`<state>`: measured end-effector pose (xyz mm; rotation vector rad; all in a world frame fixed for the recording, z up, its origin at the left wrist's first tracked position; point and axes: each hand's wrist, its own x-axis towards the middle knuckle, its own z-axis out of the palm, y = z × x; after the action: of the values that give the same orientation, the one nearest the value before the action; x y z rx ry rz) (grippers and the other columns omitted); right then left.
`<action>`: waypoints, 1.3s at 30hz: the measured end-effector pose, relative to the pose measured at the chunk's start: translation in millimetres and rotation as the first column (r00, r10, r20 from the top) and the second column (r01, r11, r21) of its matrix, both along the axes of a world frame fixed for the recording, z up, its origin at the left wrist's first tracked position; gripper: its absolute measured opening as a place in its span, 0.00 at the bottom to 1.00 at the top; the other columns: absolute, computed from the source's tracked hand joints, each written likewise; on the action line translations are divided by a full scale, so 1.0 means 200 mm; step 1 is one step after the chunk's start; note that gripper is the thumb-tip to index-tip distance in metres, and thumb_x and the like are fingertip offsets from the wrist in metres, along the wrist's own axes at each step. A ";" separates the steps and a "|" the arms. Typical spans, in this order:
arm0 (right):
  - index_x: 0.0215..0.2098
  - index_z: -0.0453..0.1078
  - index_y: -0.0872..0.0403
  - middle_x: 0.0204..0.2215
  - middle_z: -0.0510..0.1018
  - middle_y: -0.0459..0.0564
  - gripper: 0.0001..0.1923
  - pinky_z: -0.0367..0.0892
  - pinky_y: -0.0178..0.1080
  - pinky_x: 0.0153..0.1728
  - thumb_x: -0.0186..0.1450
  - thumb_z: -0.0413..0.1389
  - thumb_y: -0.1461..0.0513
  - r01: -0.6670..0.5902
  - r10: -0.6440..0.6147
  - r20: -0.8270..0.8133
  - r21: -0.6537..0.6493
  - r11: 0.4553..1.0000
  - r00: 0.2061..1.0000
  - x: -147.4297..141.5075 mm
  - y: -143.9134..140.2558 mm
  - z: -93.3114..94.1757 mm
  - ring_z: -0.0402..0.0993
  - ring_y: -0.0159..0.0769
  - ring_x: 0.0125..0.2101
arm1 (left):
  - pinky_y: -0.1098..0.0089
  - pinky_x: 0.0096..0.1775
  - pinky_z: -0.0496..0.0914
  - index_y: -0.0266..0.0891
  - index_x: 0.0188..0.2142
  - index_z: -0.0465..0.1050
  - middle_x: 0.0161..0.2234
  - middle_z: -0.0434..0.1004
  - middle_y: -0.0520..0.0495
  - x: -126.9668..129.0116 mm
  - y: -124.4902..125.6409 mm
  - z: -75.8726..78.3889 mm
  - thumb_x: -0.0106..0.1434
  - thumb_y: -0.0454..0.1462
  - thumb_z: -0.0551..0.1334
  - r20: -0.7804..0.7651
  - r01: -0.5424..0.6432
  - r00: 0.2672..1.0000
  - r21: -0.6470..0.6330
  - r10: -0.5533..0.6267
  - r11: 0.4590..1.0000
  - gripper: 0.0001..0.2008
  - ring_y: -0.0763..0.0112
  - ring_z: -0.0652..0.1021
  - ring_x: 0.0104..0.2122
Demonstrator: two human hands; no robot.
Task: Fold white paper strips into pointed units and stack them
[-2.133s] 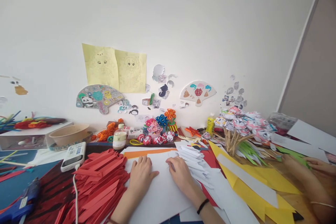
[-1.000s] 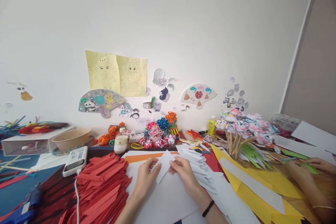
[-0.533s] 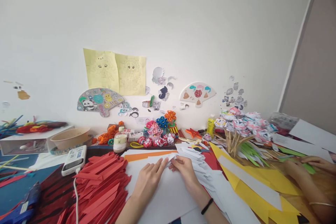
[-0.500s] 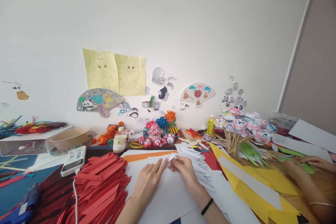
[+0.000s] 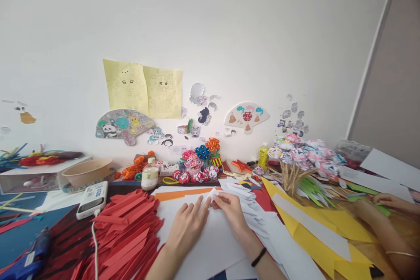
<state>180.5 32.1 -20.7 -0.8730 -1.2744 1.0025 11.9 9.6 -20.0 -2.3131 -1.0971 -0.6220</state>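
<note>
Item, small white paper: one piece, near the middle of the bench, on top of flat white sheets; narrow, apparently part-folded – its fold lies mostly under fingers and cannot be read in full.

Item, left hand: fingers straightened, tips pressing down on the small white paper; no grip seen (the thumb is hidden).

Item, right hand: thumb and forefinger pinching the paper's near right edge, remaining fingers curled; black band at the wrist.

Judged done: red folded strips, a large loose heap beside the white sheets on the left; white folded pieces, an overlapping row on the right, just beyond the right hand. Count of either: cannot be told.

Judged in progress: the one piece under the hands, its crease seemingly being pressed.

Judged left: finishing this piece, as it does not yet lie among the folded ones; no total shows.

Adjacent stock: orange paper, beyond the sheets; yellow paper, farther right – near a co-worker's hand at green paper
</note>
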 end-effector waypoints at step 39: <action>0.20 0.72 0.58 0.15 0.71 0.46 0.18 0.62 0.32 0.23 0.59 0.58 0.53 -0.068 0.050 0.166 0.106 0.992 0.985 -0.01 -0.01 0.01 0.66 0.30 0.19 | 0.74 0.29 0.61 0.37 0.30 0.73 0.26 0.77 0.49 0.04 0.04 0.01 0.61 0.46 0.57 0.860 0.510 0.492 -0.409 0.134 0.756 0.15 0.69 0.72 0.27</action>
<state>178.0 30.2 -19.4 -0.8485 -1.4884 0.9114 20.2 17.1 -18.2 -2.7480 -1.6562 -1.9572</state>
